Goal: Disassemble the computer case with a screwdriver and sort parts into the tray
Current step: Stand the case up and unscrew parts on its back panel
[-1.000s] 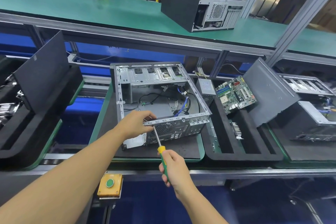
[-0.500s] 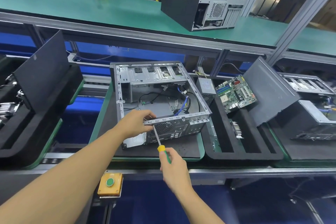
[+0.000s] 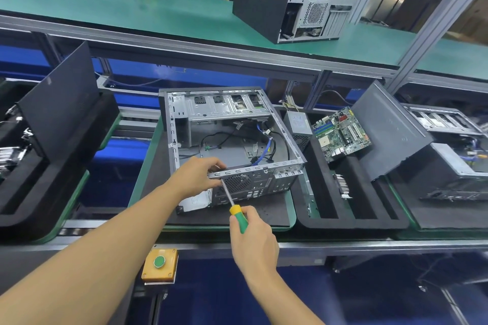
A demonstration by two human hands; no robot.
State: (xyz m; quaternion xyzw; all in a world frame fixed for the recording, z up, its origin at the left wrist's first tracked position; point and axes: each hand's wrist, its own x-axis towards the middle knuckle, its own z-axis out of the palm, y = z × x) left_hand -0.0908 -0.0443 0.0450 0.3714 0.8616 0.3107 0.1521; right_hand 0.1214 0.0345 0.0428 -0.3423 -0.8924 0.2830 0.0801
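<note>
An open metal computer case (image 3: 285, 140) lies on a dark mat in front of me, its inside showing loose black and blue cables. My left hand (image 3: 196, 175) grips the near top rail of the case at its rear panel. My right hand (image 3: 254, 235) holds a screwdriver (image 3: 239, 216) with a yellow and green handle; its shaft slants up and left, and the tip meets the rear panel just under my left fingers. To the right a black foam tray (image 3: 353, 221) holds a green motherboard (image 3: 340, 134), a grey power supply (image 3: 298, 121) and a small card.
A dark side panel (image 3: 388, 129) leans in the tray's right end, with another open case (image 3: 454, 166) behind it. A black tray with a leaning panel (image 3: 58, 103) stands at the left. A closed case (image 3: 287, 5) sits on the green upper shelf. A green button box (image 3: 159, 262) hangs below the bench edge.
My right hand has shifted slightly on the screwdriver handle while the tip stays at the rear panel. My left hand keeps its hold on the rail.
</note>
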